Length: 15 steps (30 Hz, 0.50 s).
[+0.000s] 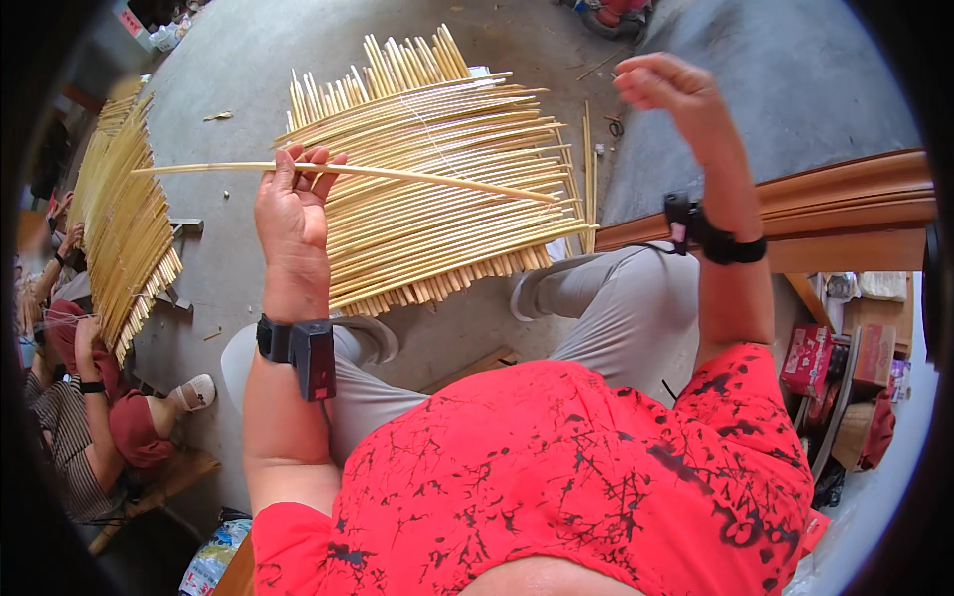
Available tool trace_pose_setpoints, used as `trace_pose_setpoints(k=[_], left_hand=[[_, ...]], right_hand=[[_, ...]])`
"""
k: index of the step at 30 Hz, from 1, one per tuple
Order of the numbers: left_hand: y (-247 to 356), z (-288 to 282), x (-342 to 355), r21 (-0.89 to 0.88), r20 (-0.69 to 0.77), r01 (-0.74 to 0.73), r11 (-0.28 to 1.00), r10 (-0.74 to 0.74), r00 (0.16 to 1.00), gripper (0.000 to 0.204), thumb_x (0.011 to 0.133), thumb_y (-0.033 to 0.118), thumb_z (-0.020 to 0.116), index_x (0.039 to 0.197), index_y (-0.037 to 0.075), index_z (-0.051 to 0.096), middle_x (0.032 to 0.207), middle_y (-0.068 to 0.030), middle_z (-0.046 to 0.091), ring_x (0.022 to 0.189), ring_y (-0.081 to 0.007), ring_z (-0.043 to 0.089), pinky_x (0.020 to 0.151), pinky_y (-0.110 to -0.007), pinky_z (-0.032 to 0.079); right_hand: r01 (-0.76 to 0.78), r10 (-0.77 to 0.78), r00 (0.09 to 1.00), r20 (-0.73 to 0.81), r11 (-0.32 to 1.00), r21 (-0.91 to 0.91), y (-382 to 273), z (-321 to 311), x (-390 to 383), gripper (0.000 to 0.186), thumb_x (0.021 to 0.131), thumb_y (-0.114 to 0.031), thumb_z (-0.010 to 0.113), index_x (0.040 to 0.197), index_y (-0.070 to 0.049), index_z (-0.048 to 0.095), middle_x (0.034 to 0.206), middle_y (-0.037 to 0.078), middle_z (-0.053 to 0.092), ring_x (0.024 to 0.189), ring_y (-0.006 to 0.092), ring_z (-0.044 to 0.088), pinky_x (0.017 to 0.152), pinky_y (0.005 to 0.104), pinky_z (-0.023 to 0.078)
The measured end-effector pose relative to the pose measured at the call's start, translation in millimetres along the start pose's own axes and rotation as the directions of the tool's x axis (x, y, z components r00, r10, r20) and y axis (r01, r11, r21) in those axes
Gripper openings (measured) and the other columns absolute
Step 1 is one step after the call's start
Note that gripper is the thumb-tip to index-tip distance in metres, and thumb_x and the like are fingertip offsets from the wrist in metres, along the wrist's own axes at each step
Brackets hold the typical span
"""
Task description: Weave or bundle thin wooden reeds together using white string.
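Note:
A long pale reed stalk (427, 178) lies across the fingers of my left hand (298, 204), which is closed on it with the palm turned up. Beneath and beyond it is a mat of reed stalks (437, 214) set side by side, with a thin thread (422, 119) running across them. My right hand (671, 84) is raised at the upper right, away from the mat. Its thumb and fingers are pinched together; whatever they may hold is too small to make out. Both my wrists carry black strapped devices.
At the left a co-worker (84, 437) sits beside another reed mat (124, 228). A few loose stalks (588, 174) lie right of my mat. A brown wooden ledge (835, 209) runs along the right, above boxes (807, 360) and other items.

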<state>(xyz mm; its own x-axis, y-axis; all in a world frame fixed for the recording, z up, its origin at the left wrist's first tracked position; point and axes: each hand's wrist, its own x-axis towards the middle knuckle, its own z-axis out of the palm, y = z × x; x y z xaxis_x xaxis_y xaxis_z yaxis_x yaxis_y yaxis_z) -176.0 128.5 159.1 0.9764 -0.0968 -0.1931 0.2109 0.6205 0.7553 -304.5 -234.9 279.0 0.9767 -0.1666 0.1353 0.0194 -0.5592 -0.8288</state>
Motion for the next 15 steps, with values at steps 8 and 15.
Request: trace_pose_setpoints(k=[8,15], left_hand=[[16,29,-10,0.098,0.154,-0.256,0.962,0.240,0.959,0.025,0.094,0.019,0.042,0.109,-0.002,0.044,0.087,-0.0149,0.060,0.070,-0.0179,0.058,0.071,-0.034,0.053],[67,62,-18,0.589,0.506,-0.685,0.428,0.467,0.726,0.018,0.091,0.015,0.050,0.105,0.004,0.052,0.077,-0.0044,0.060,0.056,-0.0056,0.045,0.052,-0.019,0.037]], right_hand=[[0.101,-0.165,0.949,-0.268,0.967,-0.235,-99,-62,-33,0.021,0.088,-0.016,0.052,0.100,-0.001,0.063,0.085,0.005,0.064,0.075,0.0091,0.059,0.070,0.0214,0.046],[0.227,-0.206,0.923,0.325,0.974,-0.026,-113,37,-87,0.012,0.079,-0.010,0.062,0.086,-0.001,0.061,0.076,0.011,0.061,0.067,0.0235,0.059,0.060,0.0308,0.046]])
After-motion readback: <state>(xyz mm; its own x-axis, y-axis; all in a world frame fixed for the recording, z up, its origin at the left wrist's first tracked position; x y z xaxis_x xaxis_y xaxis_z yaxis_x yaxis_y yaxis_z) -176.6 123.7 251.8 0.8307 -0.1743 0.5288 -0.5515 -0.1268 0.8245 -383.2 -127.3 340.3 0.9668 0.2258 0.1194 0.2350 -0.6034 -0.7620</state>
